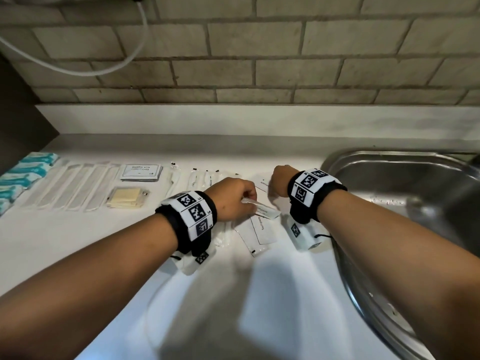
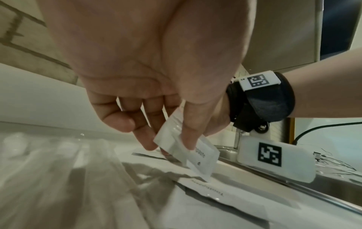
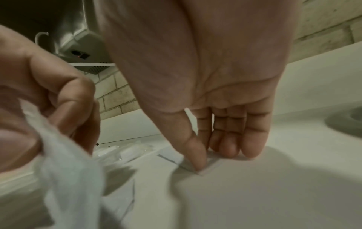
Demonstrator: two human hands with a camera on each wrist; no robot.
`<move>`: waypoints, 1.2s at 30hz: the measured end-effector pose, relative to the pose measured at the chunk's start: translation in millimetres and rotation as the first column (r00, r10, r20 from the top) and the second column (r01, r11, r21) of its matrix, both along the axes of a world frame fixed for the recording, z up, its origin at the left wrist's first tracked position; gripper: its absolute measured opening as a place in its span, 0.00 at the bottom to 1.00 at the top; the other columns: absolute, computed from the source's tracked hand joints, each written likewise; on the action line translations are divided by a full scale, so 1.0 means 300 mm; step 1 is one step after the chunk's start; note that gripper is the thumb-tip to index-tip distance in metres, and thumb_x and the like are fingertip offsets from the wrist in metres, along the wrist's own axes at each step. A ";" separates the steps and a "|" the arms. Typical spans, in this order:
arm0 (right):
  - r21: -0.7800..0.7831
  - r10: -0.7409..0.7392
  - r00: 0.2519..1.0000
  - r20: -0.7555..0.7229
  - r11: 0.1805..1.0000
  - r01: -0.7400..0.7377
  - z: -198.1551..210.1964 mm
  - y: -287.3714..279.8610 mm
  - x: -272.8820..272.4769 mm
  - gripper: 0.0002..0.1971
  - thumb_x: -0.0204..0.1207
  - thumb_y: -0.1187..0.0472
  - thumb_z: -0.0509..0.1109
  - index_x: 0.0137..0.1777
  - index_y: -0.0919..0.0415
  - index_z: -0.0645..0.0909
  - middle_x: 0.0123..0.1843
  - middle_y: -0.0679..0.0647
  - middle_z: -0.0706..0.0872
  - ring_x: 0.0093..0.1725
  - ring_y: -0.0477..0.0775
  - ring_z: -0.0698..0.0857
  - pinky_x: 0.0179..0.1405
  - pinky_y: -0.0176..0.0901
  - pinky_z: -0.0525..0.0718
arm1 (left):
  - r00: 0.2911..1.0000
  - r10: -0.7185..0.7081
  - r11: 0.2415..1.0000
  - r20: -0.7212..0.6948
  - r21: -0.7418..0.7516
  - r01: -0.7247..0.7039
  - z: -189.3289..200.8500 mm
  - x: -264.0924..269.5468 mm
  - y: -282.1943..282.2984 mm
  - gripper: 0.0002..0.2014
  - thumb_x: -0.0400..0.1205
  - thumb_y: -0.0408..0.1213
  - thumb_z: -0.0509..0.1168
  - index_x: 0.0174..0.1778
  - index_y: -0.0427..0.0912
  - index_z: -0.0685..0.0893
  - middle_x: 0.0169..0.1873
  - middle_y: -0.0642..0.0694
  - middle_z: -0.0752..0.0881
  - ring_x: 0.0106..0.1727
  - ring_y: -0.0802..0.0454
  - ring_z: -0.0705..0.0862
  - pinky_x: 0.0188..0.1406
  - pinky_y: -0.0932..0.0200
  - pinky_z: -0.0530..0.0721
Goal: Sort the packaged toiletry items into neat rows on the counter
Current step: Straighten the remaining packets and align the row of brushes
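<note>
My left hand (image 1: 246, 201) pinches a small white toothpaste sachet (image 1: 266, 211) between thumb and fingers, just above the counter (image 1: 130, 242). The left wrist view shows the pinch: the thumb lies on the sachet (image 2: 203, 158), the fingers (image 2: 145, 139) behind it. To its right, my right hand (image 1: 272, 187) points down with straight fingers. Its thumb and fingertips (image 3: 231, 148) press on a flat white sachet (image 3: 210, 165) lying on the counter. One more toothpaste sachet (image 1: 261, 233) lies flat below the held one.
Rows along the back: teal packets (image 1: 23, 175) at far left, long clear packets (image 1: 78, 185), shampoo sachets (image 1: 141, 172), yellowish packets (image 1: 127, 197), clear tube packets (image 1: 202, 176). A steel sink (image 1: 389, 178) borders the right. A tiled wall stands behind.
</note>
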State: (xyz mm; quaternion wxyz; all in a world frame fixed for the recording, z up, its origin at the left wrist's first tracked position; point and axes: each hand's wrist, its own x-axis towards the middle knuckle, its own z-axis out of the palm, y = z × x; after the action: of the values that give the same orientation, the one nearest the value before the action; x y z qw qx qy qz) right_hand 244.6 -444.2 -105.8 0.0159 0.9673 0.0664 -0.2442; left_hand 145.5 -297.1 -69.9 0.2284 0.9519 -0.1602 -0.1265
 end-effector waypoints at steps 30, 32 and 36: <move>0.676 0.176 0.984 -0.033 0.729 -0.107 0.330 -0.023 -0.260 0.09 0.74 0.71 0.73 0.38 0.56 0.82 0.32 0.47 0.82 0.29 0.43 0.82 0.37 0.33 0.85 | 0.876 0.302 0.721 -0.377 -0.511 -0.468 0.125 -0.097 0.073 0.12 0.81 0.27 0.53 0.33 0.41 0.73 0.33 0.45 0.87 0.28 0.48 0.86 0.26 0.59 0.71; 0.725 0.151 0.988 -0.038 0.685 -0.077 0.319 -0.013 -0.275 0.11 0.74 0.73 0.73 0.39 0.57 0.79 0.32 0.49 0.78 0.24 0.41 0.84 0.31 0.33 0.85 | 0.880 0.271 0.711 -0.389 -0.536 -0.455 0.129 -0.121 0.072 0.09 0.81 0.28 0.52 0.41 0.38 0.76 0.40 0.41 0.86 0.29 0.48 0.87 0.27 0.59 0.73; 0.768 0.098 0.995 -0.019 0.639 -0.048 0.310 -0.006 -0.297 0.15 0.74 0.76 0.72 0.38 0.56 0.74 0.33 0.50 0.75 0.25 0.43 0.83 0.29 0.34 0.85 | 0.873 0.279 0.674 -0.400 -0.565 -0.475 0.128 -0.157 0.083 0.10 0.83 0.25 0.51 0.45 0.36 0.78 0.36 0.46 0.85 0.32 0.46 0.87 0.26 0.61 0.74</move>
State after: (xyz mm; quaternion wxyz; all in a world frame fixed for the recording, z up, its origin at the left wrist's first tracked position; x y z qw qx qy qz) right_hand 155.5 -445.9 -12.9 -0.3867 0.8720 0.2030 -0.2209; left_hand 98.4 -272.3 -31.6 0.5842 0.7972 0.0424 -0.1460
